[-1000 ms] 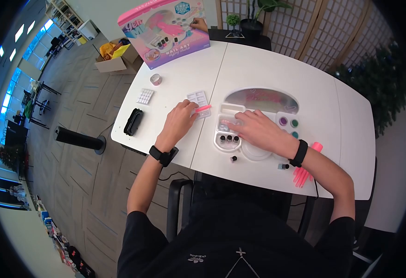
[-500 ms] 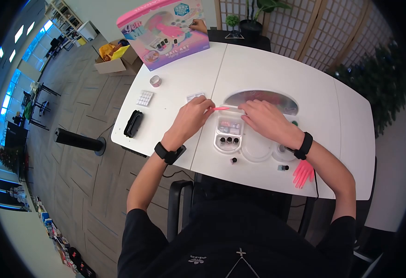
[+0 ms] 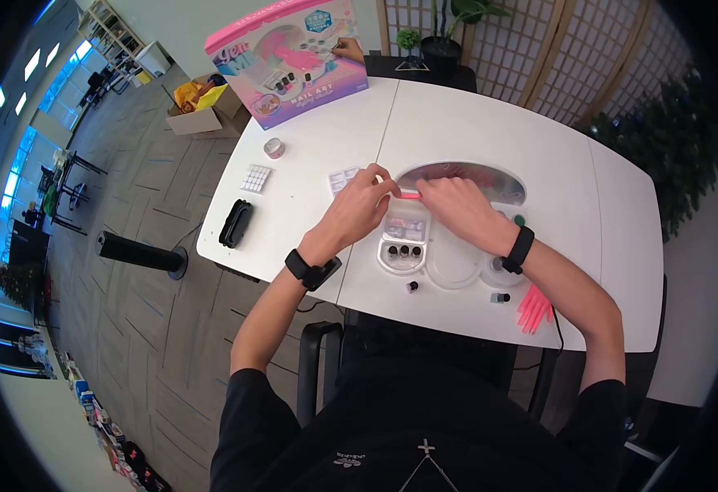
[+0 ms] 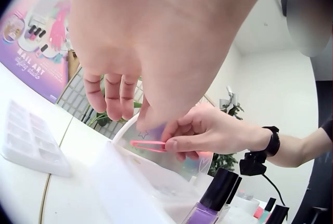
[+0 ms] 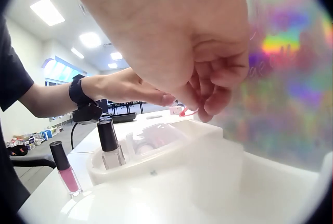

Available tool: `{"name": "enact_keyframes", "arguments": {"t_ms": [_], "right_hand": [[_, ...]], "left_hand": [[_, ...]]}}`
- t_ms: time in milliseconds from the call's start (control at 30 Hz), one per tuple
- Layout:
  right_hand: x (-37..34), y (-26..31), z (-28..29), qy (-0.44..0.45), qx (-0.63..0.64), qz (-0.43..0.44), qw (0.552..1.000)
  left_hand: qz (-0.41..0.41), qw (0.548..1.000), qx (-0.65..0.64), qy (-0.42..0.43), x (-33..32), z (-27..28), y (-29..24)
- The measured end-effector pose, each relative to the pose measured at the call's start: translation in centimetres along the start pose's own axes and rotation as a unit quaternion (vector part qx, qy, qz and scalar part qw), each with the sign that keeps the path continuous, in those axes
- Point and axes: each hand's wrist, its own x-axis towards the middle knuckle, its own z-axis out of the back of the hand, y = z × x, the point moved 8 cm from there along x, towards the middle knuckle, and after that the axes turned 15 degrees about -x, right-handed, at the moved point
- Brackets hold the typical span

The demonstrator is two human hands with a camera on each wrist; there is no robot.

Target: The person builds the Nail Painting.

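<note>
My right hand (image 3: 461,209) pinches a pair of pink plastic tweezers (image 3: 409,195) between thumb and fingers, above the back of a white nail art station (image 3: 382,256). Close to the free end of the tweezers is my left hand (image 3: 359,205); in the left wrist view its fingers hang loosely, with the tweezers beyond them. Behind the right hand stands the station's shiny rainbow panel (image 5: 291,88). Clear-lidded compartment (image 3: 406,227) and several black-capped nail polish bottles (image 3: 405,251) sit in the station's left part. A white compartment tray (image 4: 34,138) lies left of my left hand.
A pink plastic hand (image 3: 535,310) and a polish bottle (image 3: 500,298) lie at the front right; another bottle (image 3: 412,286) stands before the station. Leftward are a white grid piece (image 3: 256,178), small jar (image 3: 274,148), black case (image 3: 236,223) and the kit box (image 3: 293,66).
My left hand lifted the tweezers off the compartment tray and carried them right. My right hand moved from the clear-lidded compartment up to the station's back and now holds the tweezers.
</note>
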Motion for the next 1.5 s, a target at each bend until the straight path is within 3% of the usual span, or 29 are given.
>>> {"name": "enact_keyframes", "arguments": {"t_ms": [200,600,1033,1233,1500], "right_hand": [[0.5,0.7,-0.9,0.018,-0.018,0.009,1.0],[0.3,0.6,0.0,0.049,-0.002,-0.004,0.999],[-0.1,0.7,-2.3,0.132,0.028,0.015,0.991],[-0.1,0.8,-2.0,0.114,0.029,0.018,0.993],[0.1,0.6,-2.6,0.156,0.058,-0.001,0.986]], "left_hand": [[0.002,0.998,0.025,0.059,-0.4,-2.2,2.6],[0.015,0.994,0.029,0.1,0.1,-3.7,3.8],[0.03,0.996,-0.021,0.082,0.2,-3.5,3.2],[0.04,0.995,-0.003,0.096,0.0,-3.3,3.0],[0.044,0.992,-0.034,0.114,0.3,-4.0,4.2]]}}
